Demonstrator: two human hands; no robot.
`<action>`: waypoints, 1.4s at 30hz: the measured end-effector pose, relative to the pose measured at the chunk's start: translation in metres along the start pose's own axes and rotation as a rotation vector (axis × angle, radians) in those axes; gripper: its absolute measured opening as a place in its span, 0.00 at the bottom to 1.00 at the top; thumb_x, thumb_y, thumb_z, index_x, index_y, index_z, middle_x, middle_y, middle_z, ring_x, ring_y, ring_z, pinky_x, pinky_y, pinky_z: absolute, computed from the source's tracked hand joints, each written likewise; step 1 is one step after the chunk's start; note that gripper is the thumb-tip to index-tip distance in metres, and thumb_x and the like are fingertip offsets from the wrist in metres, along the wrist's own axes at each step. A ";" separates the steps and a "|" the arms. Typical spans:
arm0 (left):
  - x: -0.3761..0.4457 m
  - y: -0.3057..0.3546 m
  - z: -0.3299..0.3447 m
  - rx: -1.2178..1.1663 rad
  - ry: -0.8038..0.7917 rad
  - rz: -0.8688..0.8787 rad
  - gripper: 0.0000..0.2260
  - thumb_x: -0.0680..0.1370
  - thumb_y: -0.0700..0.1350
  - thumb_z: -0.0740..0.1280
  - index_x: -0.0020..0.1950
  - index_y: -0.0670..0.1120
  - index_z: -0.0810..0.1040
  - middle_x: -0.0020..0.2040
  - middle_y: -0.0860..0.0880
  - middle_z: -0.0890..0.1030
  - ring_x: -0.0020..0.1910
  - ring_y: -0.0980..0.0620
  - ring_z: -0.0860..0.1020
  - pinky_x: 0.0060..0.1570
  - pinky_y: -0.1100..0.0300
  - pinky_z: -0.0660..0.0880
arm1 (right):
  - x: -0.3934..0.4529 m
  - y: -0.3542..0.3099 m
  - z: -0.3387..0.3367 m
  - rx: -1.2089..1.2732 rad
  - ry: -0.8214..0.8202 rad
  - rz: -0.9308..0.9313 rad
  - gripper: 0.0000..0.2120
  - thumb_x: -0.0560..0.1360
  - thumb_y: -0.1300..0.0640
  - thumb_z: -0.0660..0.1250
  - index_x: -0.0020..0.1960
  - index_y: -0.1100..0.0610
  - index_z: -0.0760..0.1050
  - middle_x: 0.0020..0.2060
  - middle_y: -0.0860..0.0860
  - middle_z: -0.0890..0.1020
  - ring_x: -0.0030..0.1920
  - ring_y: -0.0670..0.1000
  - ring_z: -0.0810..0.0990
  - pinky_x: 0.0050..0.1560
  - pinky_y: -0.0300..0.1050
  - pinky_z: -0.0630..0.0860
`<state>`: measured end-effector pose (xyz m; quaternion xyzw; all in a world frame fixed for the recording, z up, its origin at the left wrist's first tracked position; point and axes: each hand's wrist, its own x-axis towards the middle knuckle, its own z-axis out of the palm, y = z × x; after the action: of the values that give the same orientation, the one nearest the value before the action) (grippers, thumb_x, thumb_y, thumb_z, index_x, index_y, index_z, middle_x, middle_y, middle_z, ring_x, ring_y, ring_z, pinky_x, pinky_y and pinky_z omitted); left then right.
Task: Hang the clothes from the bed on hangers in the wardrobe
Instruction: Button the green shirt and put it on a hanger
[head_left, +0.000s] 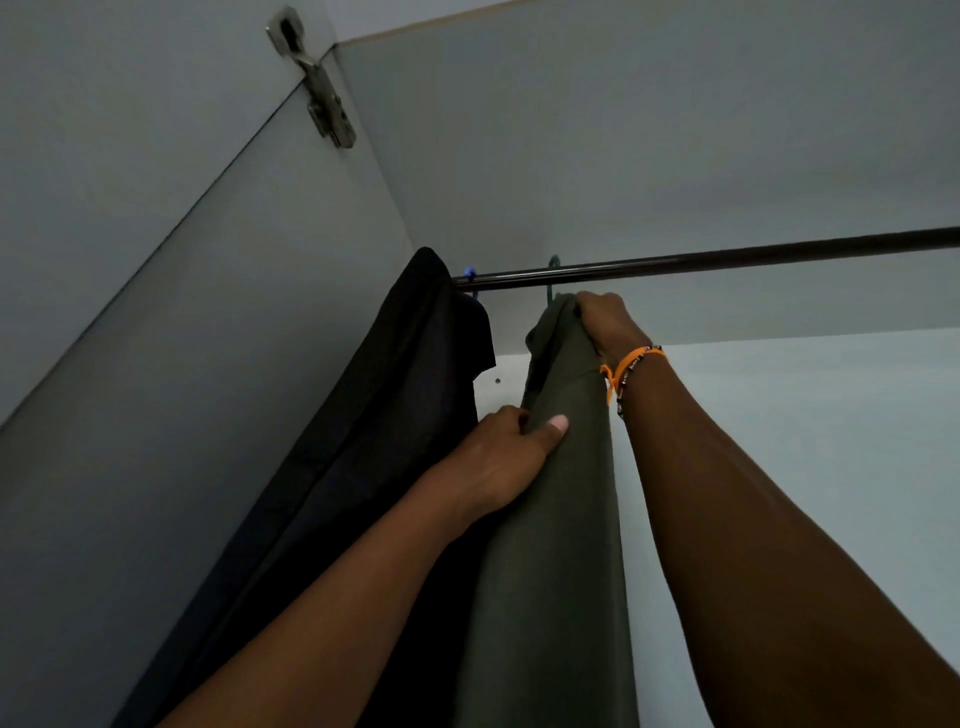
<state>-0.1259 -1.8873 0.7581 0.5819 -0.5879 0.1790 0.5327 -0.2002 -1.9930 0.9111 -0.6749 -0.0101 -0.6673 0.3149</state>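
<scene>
Wardrobe interior, grey panels; dark rail (727, 257) crossing right of centre; door hinge (317, 88) upper left. Olive garment (561, 493), centre frame, hanging below the rail on a green hanger hook (553, 262), beside a black garment (415, 389). Right hand (605, 322) grips its top; left hand (511, 447) pinches a fold lower down, thumb on the cloth. Risk: tugging could slide the fabric off the hanger.

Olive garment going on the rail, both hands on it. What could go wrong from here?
1. The green hanger hook looks barely over the rail; if the right hand lets go early, it may slip off.
2. The left hand pinches the olive garment lower down; a tug could drag it off the hanger.
3. The black garment hangs close by, so the fabrics could snag.
</scene>
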 end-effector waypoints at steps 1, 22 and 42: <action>0.001 -0.001 0.000 0.004 -0.016 0.002 0.26 0.79 0.59 0.59 0.74 0.48 0.62 0.69 0.50 0.70 0.64 0.52 0.71 0.58 0.62 0.68 | 0.002 -0.001 -0.001 0.009 -0.004 -0.007 0.07 0.77 0.63 0.57 0.51 0.65 0.70 0.36 0.55 0.71 0.43 0.54 0.72 0.36 0.43 0.68; -0.083 -0.045 0.015 0.217 0.258 0.113 0.38 0.75 0.36 0.65 0.78 0.52 0.48 0.76 0.47 0.55 0.75 0.47 0.55 0.74 0.52 0.57 | -0.163 0.047 0.058 0.389 -0.451 0.099 0.24 0.79 0.69 0.51 0.71 0.50 0.64 0.54 0.56 0.79 0.49 0.52 0.80 0.48 0.41 0.79; -0.353 -0.037 0.044 -0.312 0.340 -0.367 0.08 0.77 0.37 0.64 0.46 0.49 0.78 0.50 0.46 0.79 0.50 0.51 0.79 0.46 0.65 0.74 | -0.508 0.023 -0.050 0.068 -0.471 0.410 0.16 0.78 0.66 0.58 0.62 0.52 0.75 0.50 0.48 0.81 0.52 0.50 0.80 0.56 0.46 0.77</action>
<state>-0.1984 -1.7588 0.4328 0.5513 -0.3955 0.0818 0.7300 -0.2909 -1.8267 0.4363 -0.7879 0.0314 -0.4147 0.4541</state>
